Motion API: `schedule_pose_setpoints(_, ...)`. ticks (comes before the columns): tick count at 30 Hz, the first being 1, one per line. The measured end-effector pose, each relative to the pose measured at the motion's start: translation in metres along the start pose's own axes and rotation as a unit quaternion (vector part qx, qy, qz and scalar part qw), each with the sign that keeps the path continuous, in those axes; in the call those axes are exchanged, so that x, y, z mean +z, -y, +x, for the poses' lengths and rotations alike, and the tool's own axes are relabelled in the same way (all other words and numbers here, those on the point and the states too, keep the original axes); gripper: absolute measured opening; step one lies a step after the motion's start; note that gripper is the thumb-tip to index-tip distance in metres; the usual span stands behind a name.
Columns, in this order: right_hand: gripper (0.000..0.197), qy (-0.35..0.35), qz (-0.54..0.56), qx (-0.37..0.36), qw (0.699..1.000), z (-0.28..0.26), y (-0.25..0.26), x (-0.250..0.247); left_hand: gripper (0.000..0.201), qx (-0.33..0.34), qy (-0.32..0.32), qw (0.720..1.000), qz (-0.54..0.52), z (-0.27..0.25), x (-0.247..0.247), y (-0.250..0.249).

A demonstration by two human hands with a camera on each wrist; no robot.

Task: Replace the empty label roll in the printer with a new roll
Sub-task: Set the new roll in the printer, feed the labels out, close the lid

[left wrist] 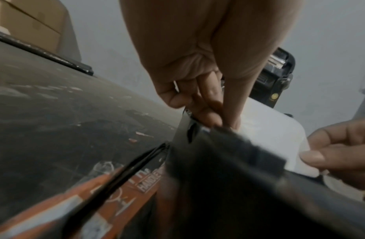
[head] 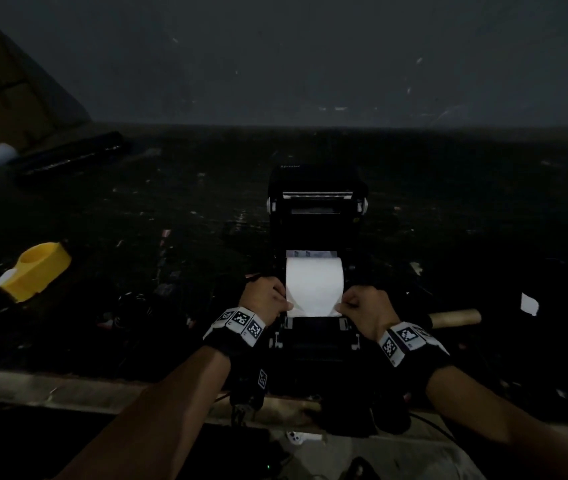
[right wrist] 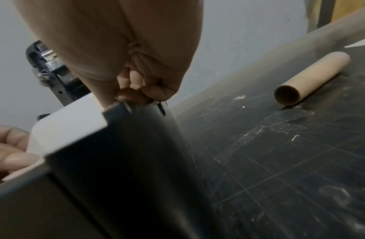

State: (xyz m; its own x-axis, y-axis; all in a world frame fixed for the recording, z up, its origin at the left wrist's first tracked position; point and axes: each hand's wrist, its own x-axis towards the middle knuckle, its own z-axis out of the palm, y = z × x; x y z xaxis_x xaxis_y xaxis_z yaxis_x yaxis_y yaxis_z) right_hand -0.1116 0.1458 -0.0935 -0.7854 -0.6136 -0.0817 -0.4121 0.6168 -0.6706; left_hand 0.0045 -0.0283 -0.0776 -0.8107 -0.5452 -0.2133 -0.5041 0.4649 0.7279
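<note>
Feeding stage — left hand [head: 264, 296] and right hand [head: 365, 304] each pinching a near corner of the white paper label roll [head: 313, 282] seated in the open black plastic printer [head: 315, 216] on the dark counter [head: 137, 220] — next, probably drawing the leader squarely over the front slot.

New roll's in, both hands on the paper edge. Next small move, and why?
Probably draw the paper forward over the printer's front edge. The left hand and right hand pinch its loose corners, the lid stands open, and the paper stops short of the front.
</note>
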Motion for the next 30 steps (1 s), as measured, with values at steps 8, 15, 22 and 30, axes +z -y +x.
schedule_pose_setpoints(8, 0.018, 0.005, -0.007, 0.004, 1.000, -0.0008, 0.0010, -0.0023, 0.023, 0.026, -0.018, 0.999, 0.024, -0.0005, 0.0020, 0.0024)
schedule_pose_setpoints(15, 0.020, 0.016, -0.014, 0.006, 1.000, -0.0016, 0.0027, -0.0028, 0.024, 0.024, -0.019, 0.999, 0.034, 0.0007, 0.0028, 0.0041)
schedule_pose_setpoints(22, 0.022, 0.042, -0.004, 0.018, 0.999, -0.0014, 0.0037, -0.0084, 0.025, 0.007, 0.015, 0.999, 0.042, 0.0025, -0.0042, 0.0008)
schedule_pose_setpoints(30, 0.020, 0.064, 0.020, 0.041, 0.997, 0.0006, 0.0029, -0.0101, 0.024, -0.003, 0.059, 0.997, 0.043, 0.0064, -0.0045, 0.0057)
